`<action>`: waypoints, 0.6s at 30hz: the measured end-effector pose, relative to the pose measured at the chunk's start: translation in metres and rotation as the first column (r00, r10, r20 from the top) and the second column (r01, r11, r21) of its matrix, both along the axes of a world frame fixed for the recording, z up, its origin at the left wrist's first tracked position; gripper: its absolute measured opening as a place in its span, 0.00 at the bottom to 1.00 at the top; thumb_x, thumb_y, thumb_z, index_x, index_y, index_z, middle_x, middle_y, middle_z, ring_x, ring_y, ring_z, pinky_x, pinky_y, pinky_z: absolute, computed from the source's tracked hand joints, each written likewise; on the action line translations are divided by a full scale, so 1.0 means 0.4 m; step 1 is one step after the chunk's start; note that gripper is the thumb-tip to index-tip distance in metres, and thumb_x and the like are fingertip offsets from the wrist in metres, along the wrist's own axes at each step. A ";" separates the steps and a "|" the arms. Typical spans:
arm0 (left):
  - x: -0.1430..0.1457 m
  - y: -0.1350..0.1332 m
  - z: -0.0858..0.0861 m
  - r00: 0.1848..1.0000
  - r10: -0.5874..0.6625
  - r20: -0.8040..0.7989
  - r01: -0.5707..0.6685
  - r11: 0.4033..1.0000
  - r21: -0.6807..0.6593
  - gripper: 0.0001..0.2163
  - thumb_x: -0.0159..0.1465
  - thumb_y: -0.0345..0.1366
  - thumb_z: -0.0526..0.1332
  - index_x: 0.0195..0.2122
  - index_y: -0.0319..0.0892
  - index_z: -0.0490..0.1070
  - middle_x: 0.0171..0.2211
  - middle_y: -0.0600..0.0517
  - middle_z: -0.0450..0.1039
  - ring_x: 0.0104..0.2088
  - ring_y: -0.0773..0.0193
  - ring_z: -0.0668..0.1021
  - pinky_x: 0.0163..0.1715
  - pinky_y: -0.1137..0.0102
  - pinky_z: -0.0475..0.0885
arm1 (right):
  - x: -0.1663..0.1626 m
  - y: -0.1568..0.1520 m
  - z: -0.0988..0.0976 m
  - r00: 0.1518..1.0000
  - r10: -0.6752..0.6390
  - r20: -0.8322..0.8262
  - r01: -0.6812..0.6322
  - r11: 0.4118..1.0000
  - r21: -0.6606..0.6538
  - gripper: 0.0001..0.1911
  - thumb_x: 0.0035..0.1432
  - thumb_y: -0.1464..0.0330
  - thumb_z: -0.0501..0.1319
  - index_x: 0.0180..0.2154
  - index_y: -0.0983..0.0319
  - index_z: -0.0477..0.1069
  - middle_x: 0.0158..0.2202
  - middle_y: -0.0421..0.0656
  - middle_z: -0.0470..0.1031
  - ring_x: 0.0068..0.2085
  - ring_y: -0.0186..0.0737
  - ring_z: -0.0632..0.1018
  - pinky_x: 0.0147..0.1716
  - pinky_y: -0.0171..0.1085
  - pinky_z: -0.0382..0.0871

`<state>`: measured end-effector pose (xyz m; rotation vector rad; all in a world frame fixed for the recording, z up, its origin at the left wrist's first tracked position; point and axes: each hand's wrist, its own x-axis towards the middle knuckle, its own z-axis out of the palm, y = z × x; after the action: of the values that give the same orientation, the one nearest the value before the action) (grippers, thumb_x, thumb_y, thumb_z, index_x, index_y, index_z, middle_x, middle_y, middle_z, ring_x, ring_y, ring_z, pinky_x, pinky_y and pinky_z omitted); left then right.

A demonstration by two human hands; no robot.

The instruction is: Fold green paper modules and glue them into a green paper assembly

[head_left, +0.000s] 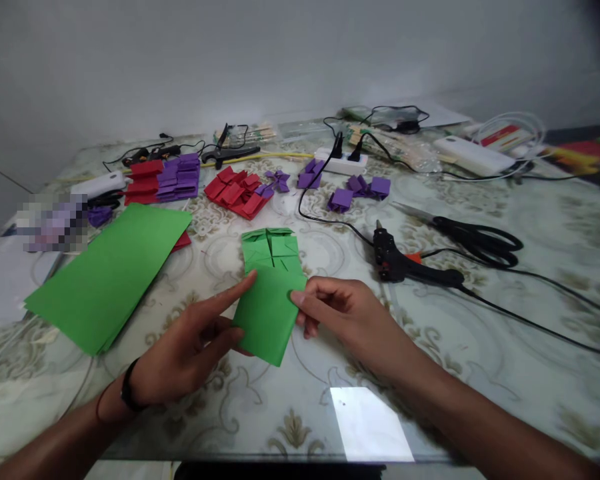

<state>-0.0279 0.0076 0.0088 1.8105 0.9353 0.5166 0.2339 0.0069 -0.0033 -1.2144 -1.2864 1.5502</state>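
Between my two hands is a green sheet of paper (267, 317), tilted a little above the table. My left hand (190, 340) pinches its left edge, with the index finger lying along the top left corner. At the right edge, my right hand (343, 307) grips it between thumb and fingers. Just beyond it lies a folded green paper piece (270, 248) with creases and flaps, its near part hidden behind the sheet. A stack of larger green paper (113, 277) rests to the left of my left hand.
Folded red pieces (237, 192) and purple pieces (340, 200) lie farther back. On the right are a black glue gun (393, 257) with its cord and black-handled scissors (475, 237). A white power strip (343, 162) and pliers (225, 153) sit near the wall.
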 end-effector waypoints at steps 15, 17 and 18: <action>-0.001 -0.007 -0.018 0.997 0.070 0.030 -0.070 0.998 0.009 0.32 0.76 0.36 0.61 0.79 0.48 0.53 0.29 0.53 0.84 0.28 0.64 0.84 0.26 0.77 0.74 | -0.003 -0.004 -0.008 0.986 0.114 0.119 -0.112 0.993 -0.020 0.23 0.66 0.50 0.65 0.28 0.60 0.74 0.23 0.39 0.75 0.26 0.35 0.74 0.29 0.36 0.65; 0.000 -0.007 -0.018 0.996 0.072 0.044 -0.073 0.997 0.011 0.32 0.76 0.35 0.61 0.79 0.48 0.53 0.29 0.54 0.84 0.28 0.65 0.84 0.27 0.77 0.76 | -0.005 -0.006 -0.005 0.981 0.150 0.123 -0.148 0.989 -0.032 0.23 0.67 0.49 0.64 0.28 0.61 0.75 0.23 0.39 0.74 0.26 0.35 0.75 0.29 0.36 0.65; 0.000 -0.007 -0.018 0.996 0.074 0.052 -0.074 0.997 0.009 0.32 0.76 0.35 0.62 0.79 0.47 0.54 0.29 0.53 0.84 0.27 0.65 0.84 0.28 0.77 0.76 | -0.006 -0.007 -0.005 0.976 0.173 0.130 -0.170 0.985 -0.040 0.24 0.67 0.49 0.63 0.28 0.61 0.75 0.23 0.40 0.74 0.26 0.36 0.74 0.29 0.36 0.65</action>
<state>-0.0280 0.0047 0.0015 1.7693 0.9689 0.6129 0.2315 0.0039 -0.0055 -1.2707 -1.4944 1.6364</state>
